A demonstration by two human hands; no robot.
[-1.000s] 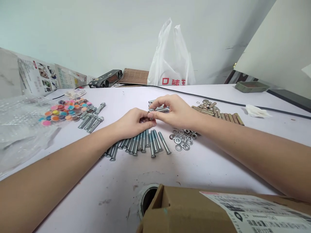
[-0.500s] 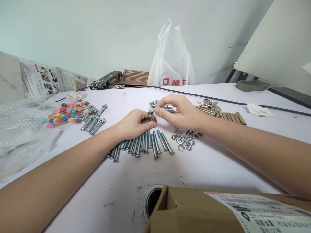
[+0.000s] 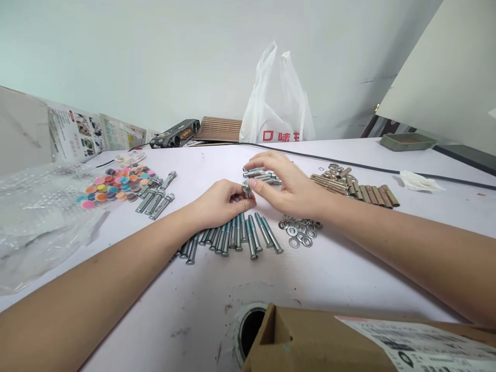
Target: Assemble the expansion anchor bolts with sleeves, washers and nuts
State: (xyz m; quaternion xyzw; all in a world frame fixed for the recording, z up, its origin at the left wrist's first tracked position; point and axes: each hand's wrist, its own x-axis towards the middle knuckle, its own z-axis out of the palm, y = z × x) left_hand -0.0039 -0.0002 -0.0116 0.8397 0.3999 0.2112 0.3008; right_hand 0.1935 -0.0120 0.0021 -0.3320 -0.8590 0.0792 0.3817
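My left hand (image 3: 222, 202) grips an expansion bolt (image 3: 247, 191) upright, its nut end showing above the fingers. Beside it my right hand (image 3: 290, 185) is open, fingers stretched out and thumb tip at the bolt's top; whether it touches cannot be told. Under and beyond the right fingers lie silver metal sleeves (image 3: 270, 180). Loose long bolts (image 3: 251, 237) fan out below my left hand, which partly hides them. A pile of flat washers (image 3: 300, 232) lies below my right wrist. Several assembled expansion bolts (image 3: 155, 200) rest on the left.
Colourful discs (image 3: 116, 183) and clear plastic wrap (image 3: 42, 222) lie at left. Brass-coloured sleeves (image 3: 374, 195) are on the right, near a crumpled tissue (image 3: 420, 181) and a black cable (image 3: 349, 164). A cardboard box (image 3: 310, 341) stands in front, beside a table hole (image 3: 250, 330).
The fingers of my right hand have opened away from the nut end of the bolt and spread forward. My left hand keeps holding the bolt. The whole view has shifted slightly.
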